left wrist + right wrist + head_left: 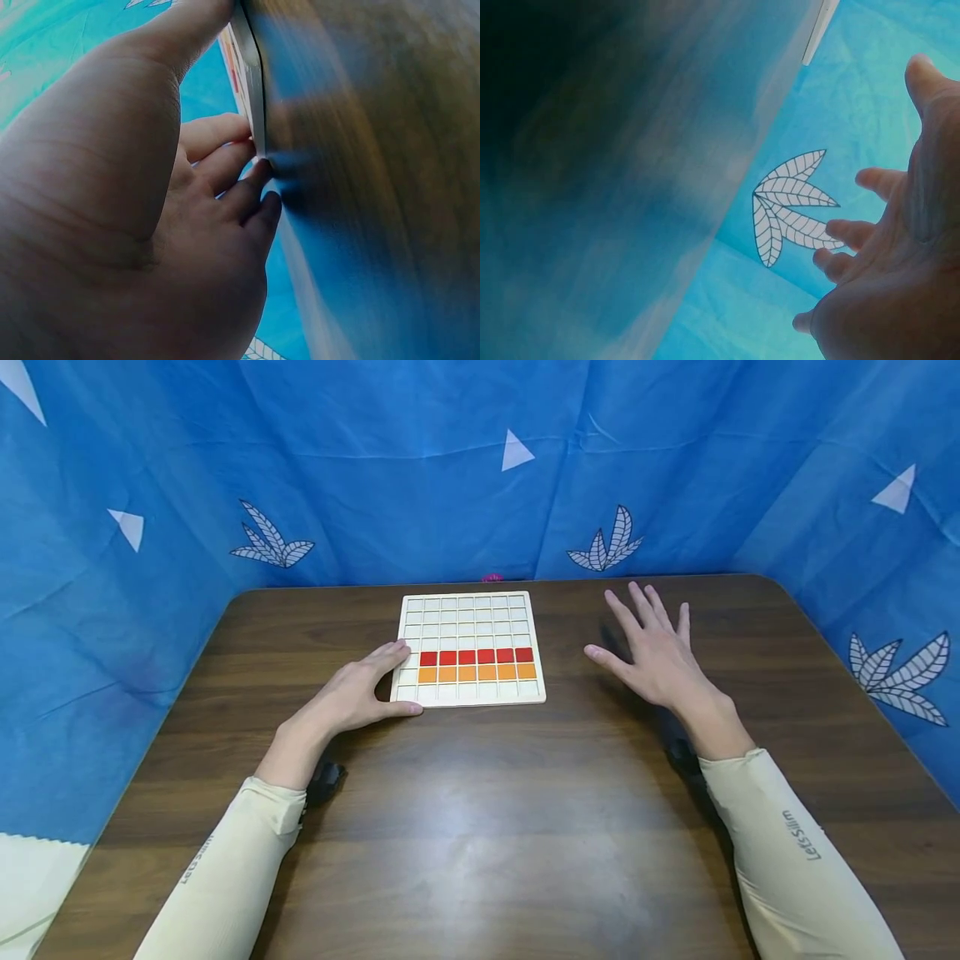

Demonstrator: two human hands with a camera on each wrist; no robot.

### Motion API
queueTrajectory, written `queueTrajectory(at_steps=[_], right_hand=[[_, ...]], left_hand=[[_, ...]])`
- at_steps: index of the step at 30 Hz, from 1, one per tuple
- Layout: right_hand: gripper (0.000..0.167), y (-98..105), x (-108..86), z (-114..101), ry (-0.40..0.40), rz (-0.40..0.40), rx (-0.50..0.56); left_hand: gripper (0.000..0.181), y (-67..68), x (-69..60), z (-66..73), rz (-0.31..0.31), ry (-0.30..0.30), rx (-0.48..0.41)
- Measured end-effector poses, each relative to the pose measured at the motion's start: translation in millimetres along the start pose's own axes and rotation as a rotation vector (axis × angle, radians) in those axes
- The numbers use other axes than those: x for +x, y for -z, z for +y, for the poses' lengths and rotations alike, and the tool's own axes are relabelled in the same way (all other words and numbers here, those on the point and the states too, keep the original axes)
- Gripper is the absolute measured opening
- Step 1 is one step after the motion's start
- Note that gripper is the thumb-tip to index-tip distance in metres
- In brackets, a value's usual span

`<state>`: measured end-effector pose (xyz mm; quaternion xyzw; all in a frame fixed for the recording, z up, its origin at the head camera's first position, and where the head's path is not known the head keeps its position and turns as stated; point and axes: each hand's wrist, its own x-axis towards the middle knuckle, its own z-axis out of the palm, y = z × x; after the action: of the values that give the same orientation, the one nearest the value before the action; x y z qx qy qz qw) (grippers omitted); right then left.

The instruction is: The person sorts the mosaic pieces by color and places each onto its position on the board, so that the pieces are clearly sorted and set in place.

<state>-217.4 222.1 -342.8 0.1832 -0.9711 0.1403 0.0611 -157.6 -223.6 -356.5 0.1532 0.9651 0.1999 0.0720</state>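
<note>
A pale grid board [464, 617] lies flat on the table. Across it run a row of red square tiles [467, 657] and, just below, a row of orange square tiles [467, 673]; its other squares look whitish. My left hand [347, 695] holds the board's near left corner, thumb at the front edge and fingers at the left edge. In the left wrist view, the left hand's fingers [225, 169] meet the board's thin edge [253, 82]. To the right of the board, my right hand [660, 664] hovers over the table with fingers spread, holding nothing.
The brown wooden table [480, 810] has a rounded far right corner. A blue cloth [420, 477] with white triangles and leaf prints hangs behind it and along both sides. Dark wrist devices [325, 782] sit under both wrists.
</note>
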Motion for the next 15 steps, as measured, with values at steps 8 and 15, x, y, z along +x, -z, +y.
queueTrajectory(at_steps=[8,15], right_hand=[[0.095,1.2,-3.8,5.2,-0.016,-0.01,-0.007],[0.094,5.5,-8.7,11.1,-0.016,0.012,-0.001]], left_hand=[[0.105,-4.1,3.8,3.7,-0.009,-0.017,0.0],[0.104,-0.2,4.6,3.2,0.018,-0.004,-0.029]])
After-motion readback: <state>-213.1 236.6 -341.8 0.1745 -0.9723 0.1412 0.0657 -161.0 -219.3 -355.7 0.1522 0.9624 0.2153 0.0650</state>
